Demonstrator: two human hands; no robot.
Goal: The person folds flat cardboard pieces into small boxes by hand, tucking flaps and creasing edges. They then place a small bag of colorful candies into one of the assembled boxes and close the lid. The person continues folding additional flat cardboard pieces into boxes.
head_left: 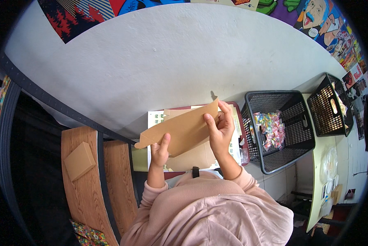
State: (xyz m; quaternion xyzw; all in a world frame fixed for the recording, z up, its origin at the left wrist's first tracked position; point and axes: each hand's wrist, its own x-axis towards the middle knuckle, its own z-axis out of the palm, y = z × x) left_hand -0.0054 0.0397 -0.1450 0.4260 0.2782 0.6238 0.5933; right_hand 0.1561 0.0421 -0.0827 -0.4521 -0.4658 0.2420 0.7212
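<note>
You've got both hands pinching that flat brown cardboard sheet above the tray, left hand low, right hand higher (black basket of candy just right).

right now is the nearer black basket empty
No, the nearer black basket holds a heap of colourful wrapped sweets, beside the cardboard sheet held in both hands.

The brown cardboard sheet hides most of the paper beneath it and the red tray. The posters are cut off by the picture's rim.
</note>
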